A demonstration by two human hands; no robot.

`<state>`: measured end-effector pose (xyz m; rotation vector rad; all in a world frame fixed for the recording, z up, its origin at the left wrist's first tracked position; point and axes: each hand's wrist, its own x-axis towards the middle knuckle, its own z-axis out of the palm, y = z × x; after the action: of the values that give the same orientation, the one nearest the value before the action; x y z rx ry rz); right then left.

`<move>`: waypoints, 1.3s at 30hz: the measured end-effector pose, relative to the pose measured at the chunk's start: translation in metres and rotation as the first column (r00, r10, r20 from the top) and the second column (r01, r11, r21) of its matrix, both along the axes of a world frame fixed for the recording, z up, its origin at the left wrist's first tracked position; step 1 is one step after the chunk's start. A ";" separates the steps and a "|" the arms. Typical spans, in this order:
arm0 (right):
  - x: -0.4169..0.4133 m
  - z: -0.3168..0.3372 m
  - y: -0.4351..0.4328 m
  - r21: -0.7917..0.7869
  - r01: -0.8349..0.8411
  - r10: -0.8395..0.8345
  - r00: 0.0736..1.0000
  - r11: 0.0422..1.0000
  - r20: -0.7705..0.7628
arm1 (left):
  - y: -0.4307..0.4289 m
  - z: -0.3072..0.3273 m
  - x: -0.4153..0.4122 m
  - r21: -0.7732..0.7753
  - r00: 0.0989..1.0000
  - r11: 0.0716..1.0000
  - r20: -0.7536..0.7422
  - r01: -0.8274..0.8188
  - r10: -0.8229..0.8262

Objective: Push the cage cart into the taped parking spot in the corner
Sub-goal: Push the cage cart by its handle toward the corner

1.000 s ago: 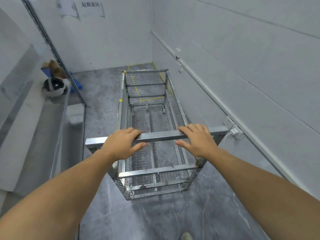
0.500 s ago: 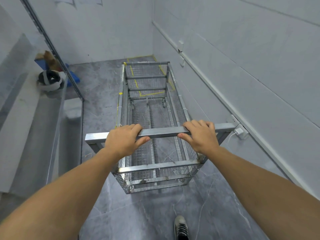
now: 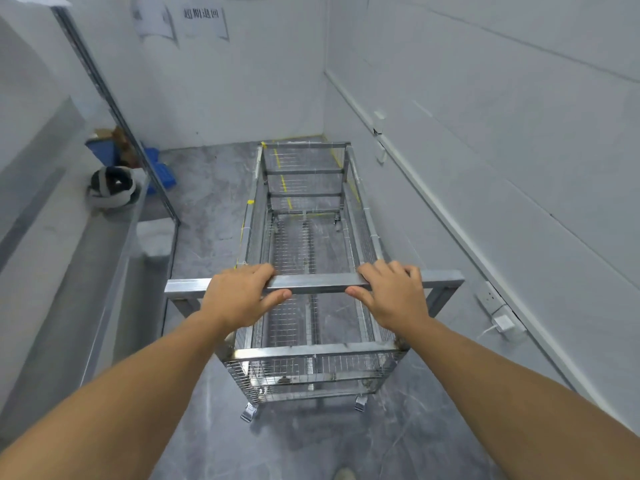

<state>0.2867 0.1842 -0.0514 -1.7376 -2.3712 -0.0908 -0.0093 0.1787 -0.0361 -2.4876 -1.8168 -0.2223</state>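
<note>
A long steel wire-mesh cage cart (image 3: 304, 351) stands on the grey floor, its length pointing at the far right corner. My left hand (image 3: 239, 296) and my right hand (image 3: 391, 292) both grip the square metal handle bar (image 3: 315, 284) at the cart's near end. Yellow tape lines (image 3: 284, 187) of the parking spot show through the mesh at the cart's far end, and more yellow tape (image 3: 301, 137) runs along the back wall's base. The far end of the cart lies over the taped area, close to the right wall.
The white right wall carries a socket with a plugged charger (image 3: 502, 322) close to the cart's near right corner. A glass partition and ledge (image 3: 114, 237) run along the left, with a helmet (image 3: 112, 185) on it. Blue bins (image 3: 157, 168) sit in the far left corner.
The cart has rolled further toward the corner, its far end now near the back wall. Both hands keep their hold on the handle bar.
</note>
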 end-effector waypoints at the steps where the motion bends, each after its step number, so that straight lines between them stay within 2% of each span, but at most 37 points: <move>1: 0.003 0.000 0.010 0.004 -0.004 0.004 1.000 1.000 0.002 | 0.009 0.000 0.003 0.001 1.000 1.000 0.002 -0.002 0.002; 13: -0.003 -0.012 0.134 0.144 -0.032 0.038 0.998 0.989 -0.042 | 0.131 0.002 -0.003 -0.030 1.000 0.999 0.019 -0.018 0.019; 27: -0.084 -0.012 0.306 0.165 0.040 -0.028 0.997 0.986 -0.070 | 0.317 0.004 -0.083 -0.019 0.999 0.999 0.002 0.044 -0.044; 39: -0.156 -0.007 0.441 0.103 0.076 -0.068 0.994 0.992 -0.083 | 0.468 0.003 -0.152 -0.027 0.995 0.994 0.018 0.102 -0.101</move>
<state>0.1304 0.6250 -0.0588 -1.7444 -2.2065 -0.1525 -0.1614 0.6469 -0.0333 -2.6081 -1.7126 -0.2240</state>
